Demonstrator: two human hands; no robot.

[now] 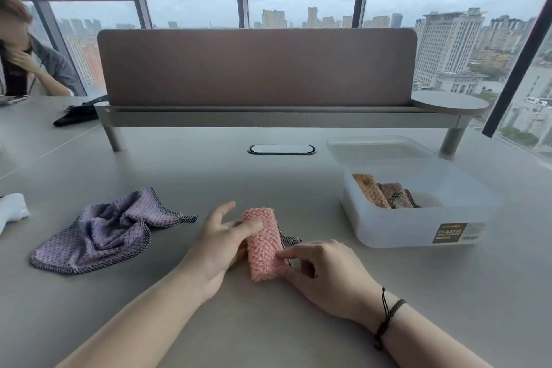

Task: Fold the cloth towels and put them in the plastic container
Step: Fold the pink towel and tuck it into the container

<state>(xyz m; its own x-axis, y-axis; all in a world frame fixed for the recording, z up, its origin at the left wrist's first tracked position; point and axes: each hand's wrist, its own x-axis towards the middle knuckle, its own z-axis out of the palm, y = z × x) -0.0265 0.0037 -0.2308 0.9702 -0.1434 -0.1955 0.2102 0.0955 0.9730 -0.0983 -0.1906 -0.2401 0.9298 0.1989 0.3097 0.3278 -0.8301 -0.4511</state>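
In the head view, you are holding the rolled pink towel point(264, 243) on the table point(268, 182) between both hands: your left hand point(219, 243) is gripping its left side with a finger laid over the top, while your right hand point(324, 270) is pinching its near right edge. The crumpled purple towel point(104, 230) is lying well to the left of your left hand, and the plastic container point(418, 203), holding rolled towels point(385, 193), is sitting beyond your right hand, to its right
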